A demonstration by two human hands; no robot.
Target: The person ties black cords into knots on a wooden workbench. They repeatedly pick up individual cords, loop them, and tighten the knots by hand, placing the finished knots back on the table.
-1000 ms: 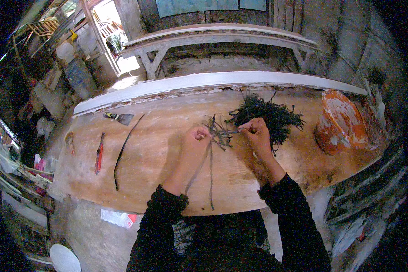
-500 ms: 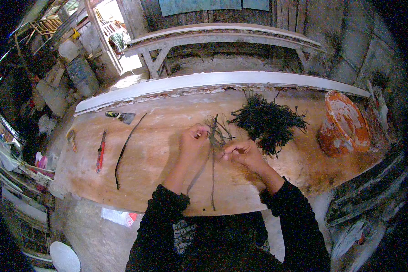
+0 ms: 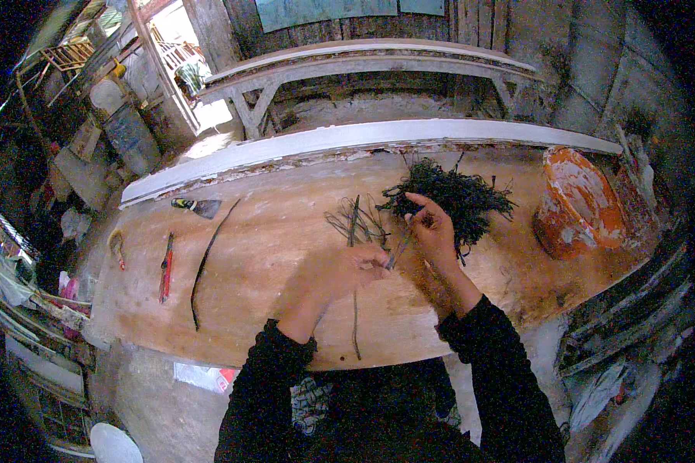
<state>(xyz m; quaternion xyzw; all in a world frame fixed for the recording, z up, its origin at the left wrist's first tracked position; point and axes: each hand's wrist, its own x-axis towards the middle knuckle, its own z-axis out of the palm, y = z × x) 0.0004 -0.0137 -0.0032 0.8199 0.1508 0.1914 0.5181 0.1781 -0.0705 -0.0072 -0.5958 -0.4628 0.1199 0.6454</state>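
Note:
A short thin dark string [image 3: 400, 248] is stretched between my two hands above the table. My right hand [image 3: 434, 231] pinches its upper end, forefinger raised. My left hand [image 3: 363, 266], a little blurred, closes its fingertips around the lower end. Beneath and behind the left hand lie several loose looped strings [image 3: 340, 220] and a long dark strip [image 3: 356, 324], partly covered by that hand. Just beyond my right hand sits a tangled heap of black strings [image 3: 471, 197]. Another dark strip [image 3: 208, 262] lies farther left on the wooden table [image 3: 270, 285].
On the left lie a red-handled cutter [image 3: 166, 268], a scraper [image 3: 197, 207] and a small curved object [image 3: 117, 248]. An orange, white-smeared bucket [image 3: 567, 224] stands tilted at right. A long white board [image 3: 324, 140] runs along the far edge, with a bench [image 3: 378, 68] behind.
My right hand has risen toward the black heap, drawing the string up. My left hand has moved right and nearer to me. The view has shifted slightly.

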